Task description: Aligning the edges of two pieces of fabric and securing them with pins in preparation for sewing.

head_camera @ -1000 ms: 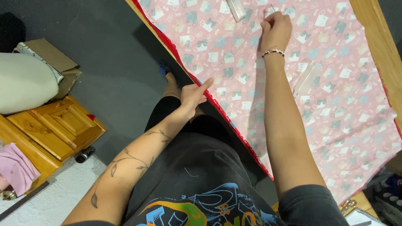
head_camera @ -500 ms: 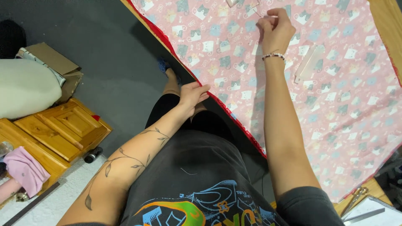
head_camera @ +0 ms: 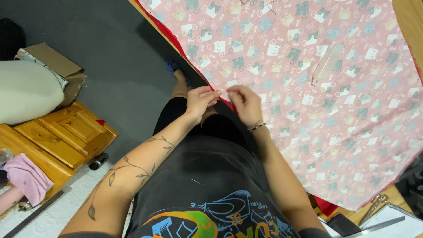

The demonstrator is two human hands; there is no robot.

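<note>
Drawn back from the table's far side, the right hand is now set beside the left hand at the near edge, both loosely pinched on the fabric hem, whose edge runs diagonally away leftward, equally near both.

a: even indoor light, fairly bright on the pink cloth, no glare.
b: the dark floor stays dim, a soft shadow runs under the cloth's edge.
a: hands slightly blurred; the edges bend a little.
</note>
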